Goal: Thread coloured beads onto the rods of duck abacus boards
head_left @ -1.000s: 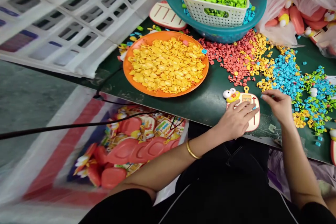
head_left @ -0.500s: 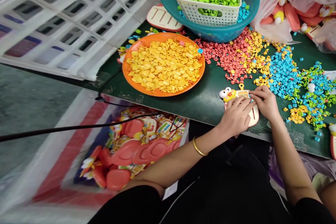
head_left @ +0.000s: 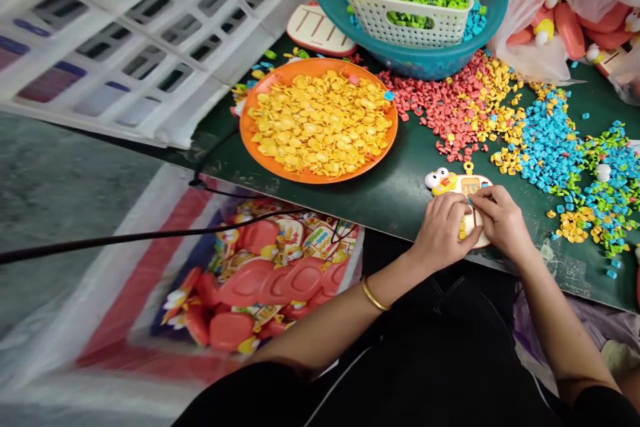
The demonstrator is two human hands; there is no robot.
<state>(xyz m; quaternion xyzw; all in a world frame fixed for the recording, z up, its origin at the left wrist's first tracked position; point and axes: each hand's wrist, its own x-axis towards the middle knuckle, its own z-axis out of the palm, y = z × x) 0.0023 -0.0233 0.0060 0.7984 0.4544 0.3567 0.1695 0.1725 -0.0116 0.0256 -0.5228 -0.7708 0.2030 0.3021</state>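
A cream and coral toy board (head_left: 484,180) with slots, a yellow duck-like head with bulging white eyes (head_left: 440,180) and a small yellow ring on top lies at the table's front edge. My left hand (head_left: 444,228) is closed over its left side, fingers bent onto the face. Yellow bits (head_left: 463,227) show beside its thumb. My right hand (head_left: 505,221) pinches down on the board's middle, close to the left fingertips. A speck of blue shows by its fingertips; what it holds is hidden.
An orange plate (head_left: 243,130) of yellow pieces sits left. Behind stands a teal basin (head_left: 495,20) bearing a white basket (head_left: 415,20) of green pieces. Red, yellow and blue pieces (head_left: 550,140) lie heaped right. Below left is a box of coral toys (head_left: 230,330); a black cable (head_left: 150,239) crosses.
Both hands have slid slightly down the board, baring more of its upper part. The right fingertips now press lower and nearer the left hand. The whole view has shifted a little.
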